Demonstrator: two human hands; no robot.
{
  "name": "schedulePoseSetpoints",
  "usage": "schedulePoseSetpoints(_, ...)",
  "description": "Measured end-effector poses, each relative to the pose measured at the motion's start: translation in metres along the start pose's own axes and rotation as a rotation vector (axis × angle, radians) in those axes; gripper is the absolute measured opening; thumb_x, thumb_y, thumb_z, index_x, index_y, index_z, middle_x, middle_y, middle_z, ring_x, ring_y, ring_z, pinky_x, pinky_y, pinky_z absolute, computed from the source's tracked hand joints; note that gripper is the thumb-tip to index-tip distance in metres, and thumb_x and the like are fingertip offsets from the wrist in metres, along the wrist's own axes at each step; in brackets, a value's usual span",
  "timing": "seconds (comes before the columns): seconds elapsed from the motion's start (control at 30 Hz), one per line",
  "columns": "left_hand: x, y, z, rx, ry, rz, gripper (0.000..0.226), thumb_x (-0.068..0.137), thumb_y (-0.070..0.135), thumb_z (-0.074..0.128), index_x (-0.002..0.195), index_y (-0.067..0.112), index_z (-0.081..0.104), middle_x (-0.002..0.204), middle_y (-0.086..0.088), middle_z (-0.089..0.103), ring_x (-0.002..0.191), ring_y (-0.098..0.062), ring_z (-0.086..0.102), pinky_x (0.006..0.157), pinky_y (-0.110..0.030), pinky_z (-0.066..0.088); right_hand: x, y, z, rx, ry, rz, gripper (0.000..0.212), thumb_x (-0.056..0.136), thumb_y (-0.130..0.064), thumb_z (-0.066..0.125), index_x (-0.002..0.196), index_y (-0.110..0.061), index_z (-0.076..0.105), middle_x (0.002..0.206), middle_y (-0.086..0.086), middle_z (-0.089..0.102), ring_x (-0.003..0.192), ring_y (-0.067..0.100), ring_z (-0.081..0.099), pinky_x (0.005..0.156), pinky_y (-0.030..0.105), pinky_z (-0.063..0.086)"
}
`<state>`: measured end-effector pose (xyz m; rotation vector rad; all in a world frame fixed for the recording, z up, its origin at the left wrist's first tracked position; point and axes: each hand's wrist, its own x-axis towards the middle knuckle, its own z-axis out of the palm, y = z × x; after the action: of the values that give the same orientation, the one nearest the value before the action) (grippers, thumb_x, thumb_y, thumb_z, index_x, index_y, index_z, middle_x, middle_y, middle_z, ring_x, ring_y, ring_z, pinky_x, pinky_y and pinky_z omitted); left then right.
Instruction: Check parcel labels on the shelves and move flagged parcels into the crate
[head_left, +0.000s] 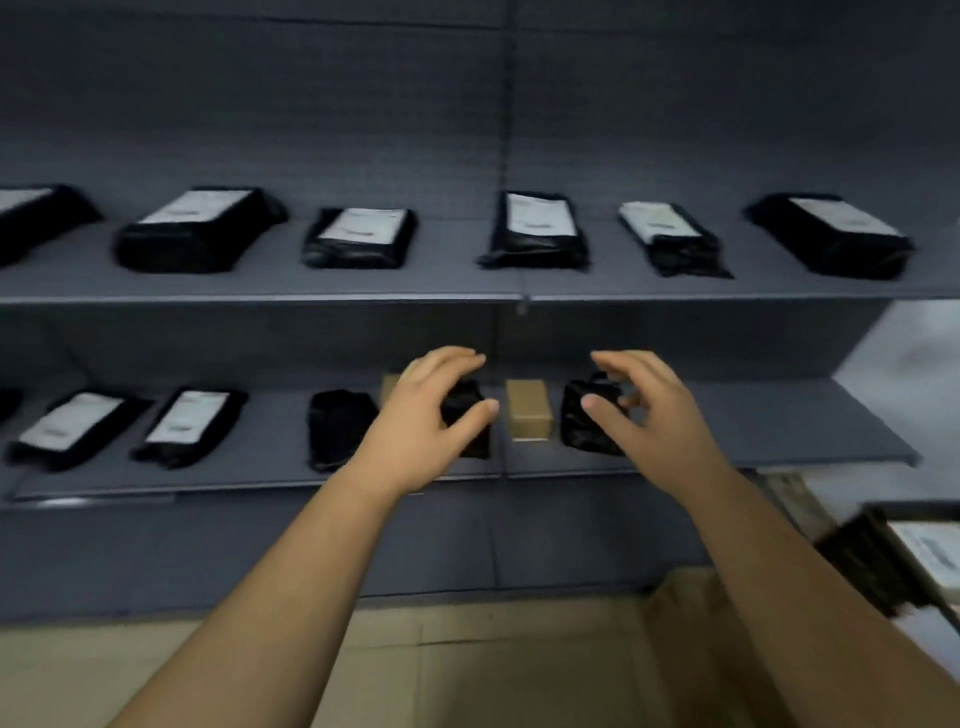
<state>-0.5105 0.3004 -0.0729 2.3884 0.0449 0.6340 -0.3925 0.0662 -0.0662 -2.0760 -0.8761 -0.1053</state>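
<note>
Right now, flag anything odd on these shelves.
On the lower shelf, a plain brown box sits among black parcels. The three nearest it show no white label, unlike the rest; their labels may face down.

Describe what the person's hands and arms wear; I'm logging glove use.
Neither the left hand nor the right hand wears a glove. No ring, watch or wristband shows, and no sleeve is in view up to the frame's edge.
</note>
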Motion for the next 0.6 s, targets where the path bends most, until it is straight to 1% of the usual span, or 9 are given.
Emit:
schedulePoseSetpoints(0.07, -0.029, -0.039, -0.043, 0.025, 0.032, -0.051, 0.047, 0.093, 0.04, 0.062, 0.135, 0.022, 0.054, 0.139, 0.011, 0.047, 0.128, -0.002, 0.036, 0.109, -0.016, 0.025, 0.012, -0.034, 0.052, 0.042, -0.039, -0.047, 0.044, 0.091, -0.042, 0.06, 0.132, -0.026, 0.055, 0.122, -0.021, 0.049, 0.113, -0.009, 0.048, 0.091, 0.012, 0.044)
schedulePoseSetpoints(0.13, -0.056, -0.079, -0.087, 0.06, 0.04, -0.121, 0.049, 0.092, 0.045, 0.059, 0.136, 0.023, 0.052, 0.139, 0.011, 0.046, 0.129, -0.004, 0.036, 0.108, -0.019, 0.027, 0.023, -0.069, 0.107, 0.074, -0.09, -0.071, 0.046, 0.09, -0.046, 0.059, 0.132, -0.026, 0.056, 0.123, -0.019, 0.049, 0.114, -0.008, 0.049, 0.09, 0.012, 0.043)
schedulePoseSetpoints(0.23, -0.099, -0.135, -0.149, 0.116, 0.051, -0.217, 0.053, 0.093, 0.05, 0.055, 0.138, 0.023, 0.051, 0.142, 0.006, 0.046, 0.133, -0.013, 0.037, 0.111, -0.03, 0.031, 0.037, -0.119, 0.188, 0.094, -0.155, -0.125, 0.039, 0.092, -0.032, 0.065, 0.129, -0.024, 0.058, 0.123, -0.012, 0.052, 0.112, 0.002, 0.053, 0.09, 0.021, 0.048)
schedulePoseSetpoints(0.3, -0.122, -0.166, -0.179, 0.123, 0.053, -0.277, 0.051, 0.094, 0.046, 0.057, 0.139, 0.023, 0.049, 0.144, 0.006, 0.044, 0.136, -0.014, 0.036, 0.113, -0.035, 0.031, 0.043, -0.144, 0.233, 0.097, -0.195, -0.154, 0.039, 0.091, -0.033, 0.066, 0.129, -0.023, 0.059, 0.123, -0.012, 0.052, 0.111, 0.006, 0.054, 0.091, 0.026, 0.048)
schedulePoseSetpoints(0.33, -0.131, -0.179, -0.191, 0.121, 0.054, -0.301, 0.051, 0.094, 0.045, 0.057, 0.139, 0.023, 0.049, 0.144, 0.006, 0.044, 0.136, -0.014, 0.036, 0.113, -0.037, 0.031, 0.045, -0.154, 0.251, 0.1, -0.227, -0.141, 0.04, 0.092, -0.033, 0.065, 0.129, -0.023, 0.058, 0.123, -0.012, 0.051, 0.111, 0.005, 0.053, 0.092, 0.024, 0.046)
schedulePoseSetpoints(0.43, -0.152, -0.212, -0.212, 0.108, 0.054, -0.36, 0.051, 0.093, 0.045, 0.058, 0.138, 0.023, 0.05, 0.143, 0.007, 0.045, 0.136, -0.013, 0.037, 0.113, -0.038, 0.033, 0.044, -0.169, 0.29, 0.103, -0.328, -0.074, 0.041, 0.093, -0.033, 0.064, 0.132, -0.023, 0.055, 0.124, -0.014, 0.047, 0.111, -0.002, 0.047, 0.086, 0.007, 0.038)
schedulePoseSetpoints(0.47, -0.156, -0.223, -0.214, 0.11, 0.058, -0.371, 0.051, 0.092, 0.045, 0.059, 0.137, 0.023, 0.051, 0.143, 0.007, 0.046, 0.135, -0.012, 0.037, 0.113, -0.037, 0.033, 0.045, -0.169, 0.301, 0.095, -0.353, -0.049, 0.041, 0.094, -0.033, 0.064, 0.133, -0.024, 0.055, 0.123, -0.015, 0.046, 0.111, -0.002, 0.047, 0.084, 0.004, 0.037)
schedulePoseSetpoints(0.53, -0.16, -0.242, -0.211, 0.103, 0.053, -0.405, 0.05, 0.092, 0.043, 0.061, 0.136, 0.022, 0.052, 0.141, 0.007, 0.046, 0.134, -0.011, 0.037, 0.112, -0.036, 0.034, 0.049, -0.162, 0.32, 0.083, -0.396, 0.009, 0.042, 0.094, -0.033, 0.063, 0.134, -0.026, 0.053, 0.122, -0.018, 0.045, 0.111, -0.002, 0.047, 0.084, 0.004, 0.037)
schedulePoseSetpoints(0.6, -0.162, -0.261, -0.202, 0.079, 0.035, -0.44, 0.049, 0.092, 0.041, 0.061, 0.136, 0.022, 0.052, 0.14, 0.008, 0.046, 0.131, -0.009, 0.037, 0.107, -0.036, 0.04, 0.052, -0.147, 0.338, 0.093, -0.409, 0.067, 0.042, 0.094, -0.033, 0.063, 0.134, -0.026, 0.053, 0.122, -0.019, 0.045, 0.111, -0.002, 0.048, 0.086, 0.007, 0.04)
